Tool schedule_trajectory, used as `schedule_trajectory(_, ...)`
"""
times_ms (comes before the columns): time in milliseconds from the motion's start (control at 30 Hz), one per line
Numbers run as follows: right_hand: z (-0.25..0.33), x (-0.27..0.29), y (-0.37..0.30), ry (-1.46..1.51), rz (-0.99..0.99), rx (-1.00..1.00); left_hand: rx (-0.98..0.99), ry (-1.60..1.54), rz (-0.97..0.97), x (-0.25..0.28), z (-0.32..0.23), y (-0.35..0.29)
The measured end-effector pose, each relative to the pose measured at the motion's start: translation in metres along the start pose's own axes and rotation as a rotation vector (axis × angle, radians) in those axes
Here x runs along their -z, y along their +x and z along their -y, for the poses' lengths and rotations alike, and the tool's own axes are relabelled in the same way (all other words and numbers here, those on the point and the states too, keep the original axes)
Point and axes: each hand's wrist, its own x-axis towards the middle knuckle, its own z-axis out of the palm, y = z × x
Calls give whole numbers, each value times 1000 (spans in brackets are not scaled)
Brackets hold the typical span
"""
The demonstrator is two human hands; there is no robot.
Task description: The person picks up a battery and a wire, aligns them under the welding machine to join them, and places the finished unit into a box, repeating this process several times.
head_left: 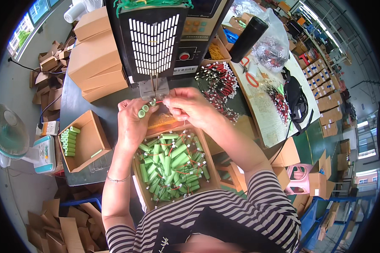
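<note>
My left hand is closed around a few green battery cells, their round ends showing beside my thumb. The cells sit at the tips of two thin metal electrodes that come down from a black spot welder. From the right, my right hand pinches a thin red wire lead against the cells; its far end is hidden by my fingers. Just below my hands, a cardboard box holds many green cells with wires and small white connectors attached.
At left, a shallow cardboard tray has green cells stacked along one side. Bundles of red and black wires lie on the right, near orange-handled scissors and a black bottle. A fan and stacked cartons stand at left.
</note>
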Motion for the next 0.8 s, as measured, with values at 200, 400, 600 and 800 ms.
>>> schedule_trajectory(200, 2, -7, -2, 37, -108, 6, 26, 12, 30, -3, 3, 3)
schedule_trajectory(400, 0, -9, -3, 55, -139, 27, 9, -5, 33, -5, 5, 3)
schedule_trajectory(600, 6, -9, -7, 1, -163, -5, -107, 22, -1, -7, 2, 5)
schedule_trajectory(800, 1, 3, -9, -13, -87, 35, -52, 38, 37, 7, -6, 3)
